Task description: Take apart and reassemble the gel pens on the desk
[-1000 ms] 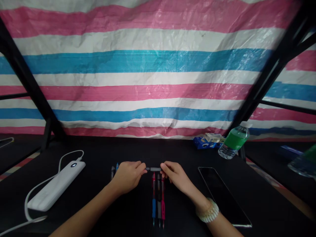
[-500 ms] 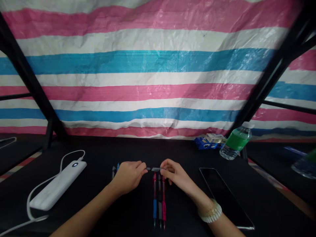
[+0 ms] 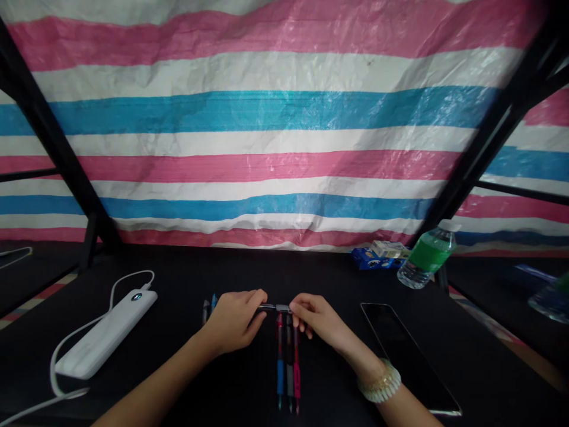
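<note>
Between my two hands a dark pen lies level, its barrel [image 3: 267, 307] pinched in my left hand [image 3: 235, 319]. My right hand [image 3: 316, 319] pinches the far end of the pen's greyish cap [image 3: 283, 308]. Barrel and cap now meet in one line. Just below, three pens lie side by side on the black tabletop: one with a blue grip [image 3: 280, 373], one with a grey grip [image 3: 290, 376] and one with a pink grip [image 3: 297, 376]. Partly hidden behind my left hand are a blue pen [image 3: 214, 301] and a dark pen [image 3: 205, 311].
A white power bank [image 3: 106, 335] with a white cable [image 3: 66, 339] lies at left. To the right rests a black phone [image 3: 406, 356]. A green-labelled water bottle [image 3: 429, 256] and a blue box [image 3: 373, 260] stand at the back right, before a striped sheet [image 3: 275, 142].
The gap between barrel and cap has closed, with the pen's tip now inside the cap. More of the barrel shows beside my left fingers. The other things lie as before.
</note>
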### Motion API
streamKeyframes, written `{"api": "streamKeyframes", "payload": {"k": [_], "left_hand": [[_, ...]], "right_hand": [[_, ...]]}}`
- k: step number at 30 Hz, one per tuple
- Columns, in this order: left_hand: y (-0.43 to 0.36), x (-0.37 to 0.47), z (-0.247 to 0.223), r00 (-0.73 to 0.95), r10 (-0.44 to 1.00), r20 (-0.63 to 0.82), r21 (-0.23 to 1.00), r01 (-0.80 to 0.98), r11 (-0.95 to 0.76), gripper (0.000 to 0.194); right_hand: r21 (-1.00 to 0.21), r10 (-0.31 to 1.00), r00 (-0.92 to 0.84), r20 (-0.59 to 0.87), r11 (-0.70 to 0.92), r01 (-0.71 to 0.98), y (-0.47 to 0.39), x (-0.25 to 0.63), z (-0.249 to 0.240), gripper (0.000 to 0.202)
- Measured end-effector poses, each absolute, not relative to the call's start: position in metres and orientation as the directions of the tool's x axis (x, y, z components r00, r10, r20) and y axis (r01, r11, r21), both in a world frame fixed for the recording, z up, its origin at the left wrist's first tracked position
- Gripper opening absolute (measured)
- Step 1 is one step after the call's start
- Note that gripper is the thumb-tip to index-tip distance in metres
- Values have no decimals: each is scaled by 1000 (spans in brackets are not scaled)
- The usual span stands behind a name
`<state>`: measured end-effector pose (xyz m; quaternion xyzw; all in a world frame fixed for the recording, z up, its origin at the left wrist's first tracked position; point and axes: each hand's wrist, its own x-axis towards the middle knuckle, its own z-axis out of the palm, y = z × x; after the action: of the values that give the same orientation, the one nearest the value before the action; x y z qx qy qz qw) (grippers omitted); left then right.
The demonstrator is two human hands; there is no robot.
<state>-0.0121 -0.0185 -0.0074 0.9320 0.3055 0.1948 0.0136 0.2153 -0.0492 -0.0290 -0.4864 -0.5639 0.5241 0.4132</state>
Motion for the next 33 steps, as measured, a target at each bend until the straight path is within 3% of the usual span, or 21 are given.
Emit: {"api": "streamKeyframes", "payload": {"k": [12, 23, 29, 33], "left_hand": [[-16, -13, -3, 670, 669, 323, 386, 552, -739, 8], [-4, -13, -9, 489, 738, 465, 639, 392, -662, 12], [4, -14, -16, 362, 870, 334, 864, 251, -436, 16], [9, -16, -16, 345, 900, 268, 941, 107, -321, 21]], "right_hand": [[-999, 992, -118, -46, -48, -10, -54, 215, -18, 27], [-994, 999, -33, -27, -30, -107, -52, 216, -17, 22], [-982, 999, 39, -23, -16, -188, -50, 218, -18, 15], [-967, 996, 86, -38, -15, -253, -48, 220, -18, 14]]}}
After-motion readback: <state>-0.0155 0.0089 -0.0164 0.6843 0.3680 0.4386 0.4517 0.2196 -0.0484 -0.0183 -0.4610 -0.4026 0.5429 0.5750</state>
